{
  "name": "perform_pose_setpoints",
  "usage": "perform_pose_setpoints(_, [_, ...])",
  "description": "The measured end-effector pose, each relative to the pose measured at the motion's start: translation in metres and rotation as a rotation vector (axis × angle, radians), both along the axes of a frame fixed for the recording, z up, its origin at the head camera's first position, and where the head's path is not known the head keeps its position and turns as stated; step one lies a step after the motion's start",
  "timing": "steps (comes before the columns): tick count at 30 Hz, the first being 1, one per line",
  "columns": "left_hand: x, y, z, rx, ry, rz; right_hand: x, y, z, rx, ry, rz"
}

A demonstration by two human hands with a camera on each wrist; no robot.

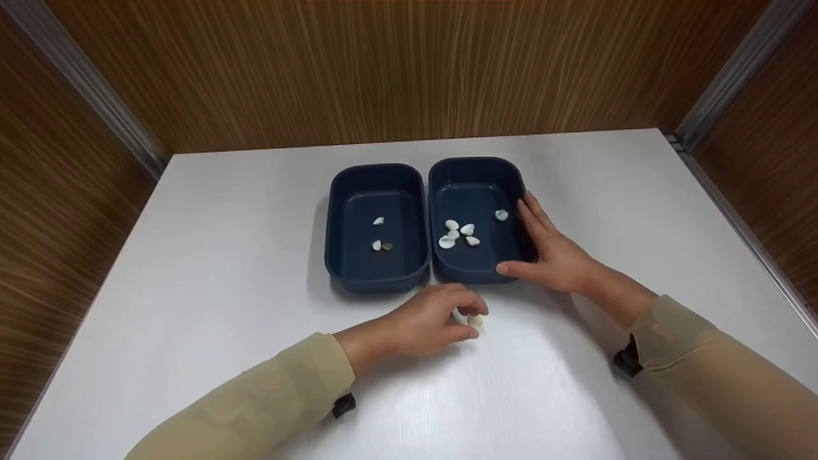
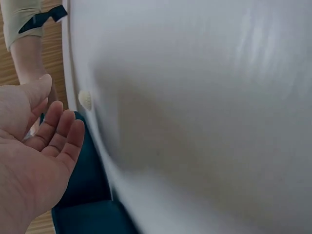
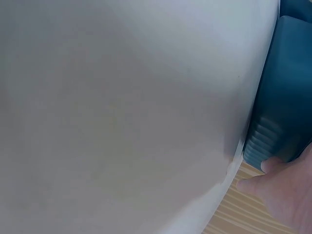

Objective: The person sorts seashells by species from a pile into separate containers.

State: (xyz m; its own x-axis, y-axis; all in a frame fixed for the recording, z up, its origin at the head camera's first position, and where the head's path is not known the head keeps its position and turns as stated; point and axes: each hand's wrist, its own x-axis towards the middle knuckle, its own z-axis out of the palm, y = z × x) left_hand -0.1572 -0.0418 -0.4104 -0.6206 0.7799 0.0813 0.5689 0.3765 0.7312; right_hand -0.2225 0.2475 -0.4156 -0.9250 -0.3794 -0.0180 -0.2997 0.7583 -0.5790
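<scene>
A cream ribbed seashell (image 1: 476, 321) lies on the white table in front of the two bins. My left hand (image 1: 431, 322) reaches over it with loosely bent fingers and the thumb apart; in the left wrist view the shell (image 2: 85, 100) sits just beyond the fingertips, not held. My right hand (image 1: 555, 259) rests with extended fingers along the right side of the right dark blue bin (image 1: 479, 276), thumb at its front corner. Inside that bin are several white shells (image 1: 468, 230). The left dark blue bin (image 1: 377, 285) holds two white shells (image 1: 378, 221) and a small brown piece (image 1: 387, 246).
Both bins stand side by side on the white table (image 1: 243, 255). A wood-grain panel (image 1: 409, 70) rises behind the table's back edge, with similar panels at the left and right sides. Black straps hang by both sleeves.
</scene>
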Motion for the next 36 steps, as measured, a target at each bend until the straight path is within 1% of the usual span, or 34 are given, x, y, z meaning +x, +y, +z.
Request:
perform_pose_setpoints(5, [-0.004,-0.002,-0.011,-0.019,0.016,0.034,-0.001,0.0,0.0,0.004,0.0,0.0])
perform_pose_setpoints(10, [-0.009,-0.002,-0.018,0.001,0.016,0.061,-0.002,0.0,0.001,-0.002,0.003,-0.002])
perform_pose_setpoints(17, [-0.01,0.002,-0.026,-0.018,0.04,0.059,-0.002,0.0,-0.001,-0.006,-0.006,-0.005])
perform_pose_setpoints(24, [-0.01,0.004,-0.03,-0.025,0.057,0.045,-0.001,0.0,-0.003,-0.031,0.015,0.009])
perform_pose_setpoints(29, [-0.011,0.004,-0.033,-0.031,0.058,0.047,-0.001,0.001,-0.003,-0.03,0.023,0.013])
perform_pose_setpoints(36, [-0.011,0.004,-0.032,-0.043,0.05,0.054,-0.003,0.0,-0.003,-0.017,0.02,0.01])
